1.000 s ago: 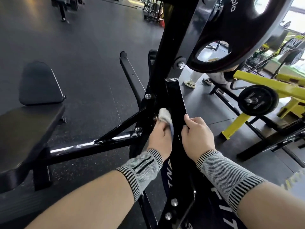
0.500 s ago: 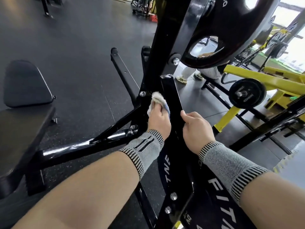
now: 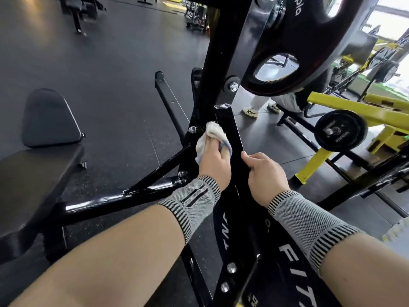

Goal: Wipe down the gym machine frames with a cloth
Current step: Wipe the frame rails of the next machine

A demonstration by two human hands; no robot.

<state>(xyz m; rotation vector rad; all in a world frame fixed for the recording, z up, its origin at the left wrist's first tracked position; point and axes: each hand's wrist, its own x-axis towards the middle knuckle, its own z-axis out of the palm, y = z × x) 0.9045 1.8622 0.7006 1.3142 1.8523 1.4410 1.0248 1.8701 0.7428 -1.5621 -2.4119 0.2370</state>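
Note:
A black steel machine frame [image 3: 228, 127] runs up the middle of the view, with a flat bar ending in a scuffed top edge. My left hand [image 3: 214, 161] holds a white cloth [image 3: 213, 132] with a blue edge and presses it against the left side of that bar, near a bolt. My right hand [image 3: 264, 173] grips the right edge of the same bar just below, thumb on top. Both wrists wear grey knitted bands.
A large black weight plate [image 3: 298, 41] hangs overhead at the upper right. A black padded seat and pad [image 3: 47, 120] sit at the left. A yellow machine [image 3: 358, 120] with a small plate stands at the right. A person's legs and shoes [image 3: 261, 107] show behind the frame.
My left hand has slid the cloth upward along the bar toward its top end. My right hand has kept its grip on the bar's right edge.

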